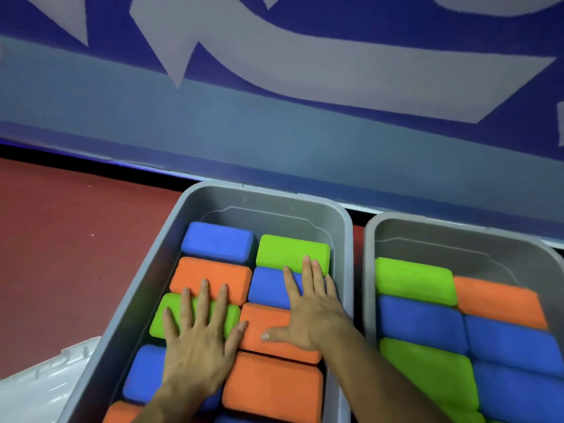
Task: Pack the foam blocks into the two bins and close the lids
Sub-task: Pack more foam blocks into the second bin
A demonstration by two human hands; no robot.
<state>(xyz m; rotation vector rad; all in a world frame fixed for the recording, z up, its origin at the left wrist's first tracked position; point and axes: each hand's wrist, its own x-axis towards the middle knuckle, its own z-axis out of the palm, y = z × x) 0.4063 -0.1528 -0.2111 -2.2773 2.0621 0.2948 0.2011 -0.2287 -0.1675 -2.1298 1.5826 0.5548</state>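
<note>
Two grey bins stand side by side, the left bin (195, 209) and the right bin (370, 239), both without lids on. Each holds several blue, green and orange foam blocks laid flat in two columns. My left hand (198, 340) lies flat, fingers spread, on a green block (161, 319) and the edge of an orange block (210, 273) in the left bin. My right hand (308, 309) lies flat on a blue block (268, 288) and an orange block (262, 322), its fingertips touching a green block (290, 250). Neither hand grips anything.
The bins sit on a red floor (61, 239) against a blue and grey painted wall (274, 132). A white plastic piece, possibly a lid (45, 380), lies at the lower left beside the left bin.
</note>
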